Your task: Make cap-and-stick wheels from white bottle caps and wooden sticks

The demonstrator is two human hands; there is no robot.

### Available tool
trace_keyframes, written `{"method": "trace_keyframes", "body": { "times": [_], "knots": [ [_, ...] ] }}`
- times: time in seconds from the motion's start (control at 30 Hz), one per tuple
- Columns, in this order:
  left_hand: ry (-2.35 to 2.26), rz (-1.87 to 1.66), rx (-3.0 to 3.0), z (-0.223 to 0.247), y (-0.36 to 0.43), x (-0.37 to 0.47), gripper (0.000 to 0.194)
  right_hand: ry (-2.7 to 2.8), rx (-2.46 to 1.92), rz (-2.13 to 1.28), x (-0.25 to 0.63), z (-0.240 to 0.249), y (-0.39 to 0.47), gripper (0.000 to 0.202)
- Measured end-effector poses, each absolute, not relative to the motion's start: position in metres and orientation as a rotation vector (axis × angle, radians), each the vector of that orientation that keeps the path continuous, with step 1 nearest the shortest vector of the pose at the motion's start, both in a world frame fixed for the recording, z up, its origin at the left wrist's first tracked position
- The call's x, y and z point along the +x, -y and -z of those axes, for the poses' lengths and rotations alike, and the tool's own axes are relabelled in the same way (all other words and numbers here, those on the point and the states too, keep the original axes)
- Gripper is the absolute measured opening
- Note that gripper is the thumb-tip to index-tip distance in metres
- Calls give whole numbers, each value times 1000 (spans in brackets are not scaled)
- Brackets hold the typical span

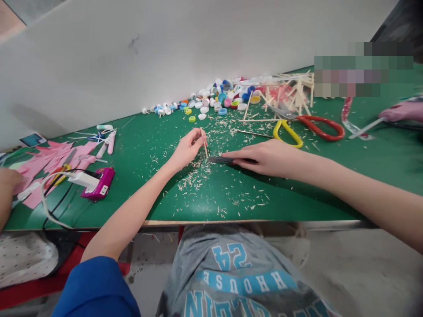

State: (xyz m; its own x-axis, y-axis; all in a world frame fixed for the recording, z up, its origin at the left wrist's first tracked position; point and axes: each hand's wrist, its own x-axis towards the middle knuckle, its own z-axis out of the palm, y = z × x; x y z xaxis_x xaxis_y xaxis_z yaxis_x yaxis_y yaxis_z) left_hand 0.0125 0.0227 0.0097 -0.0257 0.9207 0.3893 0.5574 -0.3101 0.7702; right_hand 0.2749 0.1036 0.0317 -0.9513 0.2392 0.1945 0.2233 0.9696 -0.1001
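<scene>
In my left hand (189, 149) I pinch a thin, pale wooden stick (205, 150) between thumb and fingers, over the middle of the green bench (132, 180); it stands slightly tilted, partly covered by my fingertips. My right hand (264, 158) is closed round a slim, dark cutting tool (220, 160), palm down, so most of its handle is hidden. The tool's tip lies right beside the stick's lower end; whether they touch, I can't tell. Pale curled wood shavings (193, 180) spread beneath my hands towards the bench's front edge.

Beyond my right hand lie scissors with one red and one yellow handle (306, 118), their blade tips hard to make out near a jumble of pale wooden sticks (299, 99). Round multicoloured plastic caps (222, 97) heap along the back edge, overlapping each other. A blocky blur conceals part of the bench's back right. At the right edge, a pink glue gun (401, 111) is cut off, as is another person's hand (8, 182) at the left, beside pink paper pieces (36, 165).
</scene>
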Motion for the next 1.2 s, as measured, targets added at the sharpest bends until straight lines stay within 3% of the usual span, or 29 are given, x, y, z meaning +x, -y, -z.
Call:
{"method": "trace_keyframes", "body": {
  "times": [0.63, 0.97, 1.2],
  "knots": [
    [-1473, -1263, 1824, -14, -21, 14, 9, 2822, -429, -183, 276, -35, -107, 49],
    [-1446, -1254, 1822, -17, -18, 20, 11, 2843, -351, 58, 273, -30, -103, 48],
    [-1448, -1259, 1831, -13, -20, 18, 13, 2910, -270, -102, 275, -28, -105, 48]
  ]
}}
